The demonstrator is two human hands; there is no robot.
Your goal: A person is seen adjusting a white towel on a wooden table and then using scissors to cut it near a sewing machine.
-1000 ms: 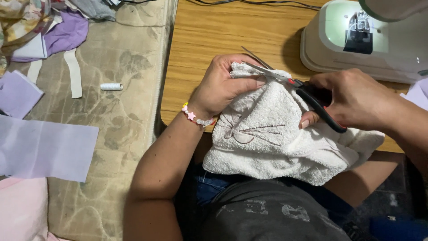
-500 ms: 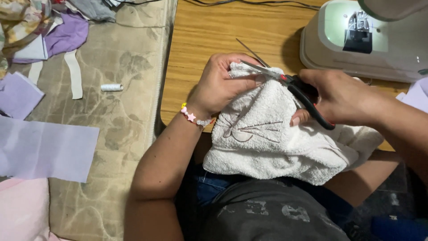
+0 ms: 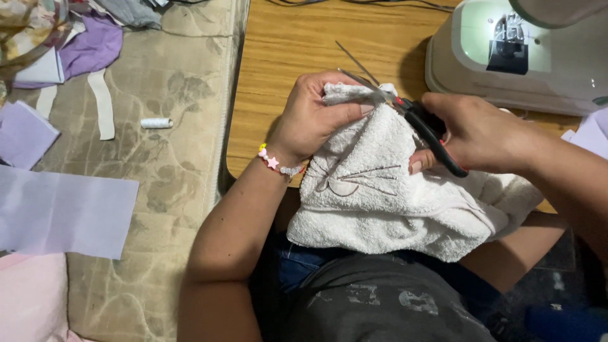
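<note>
Head view. We see the left hand (image 3: 313, 117) clenched on the upper edge of a white towel (image 3: 380, 196), pinching a bunched fold of it just over the near edge of the wooden table (image 3: 297, 50). The right hand (image 3: 478, 133) grasps black-handled scissors (image 3: 405, 107), fingers through the loops; the blades stand open, their tips pointing toward the far left of the table, and the pivot lies against the pinched fold. The towel (a stitched line motif shows on its front) hangs from the table's near edge down over the lap, touching both hands. A beaded bracelet (image 3: 275, 163) circles the left wrist. At the far right corner of the table sits a white sewing machine (image 3: 519, 54), lamp lit, near the right hand but apart from it. Left of the table, a patterned mattress (image 3: 171, 183) carries a white thread spool (image 3: 156, 123), lilac fabric pieces (image 3: 63, 212) and a white strip (image 3: 101, 104), all well apart from the hands.
</note>
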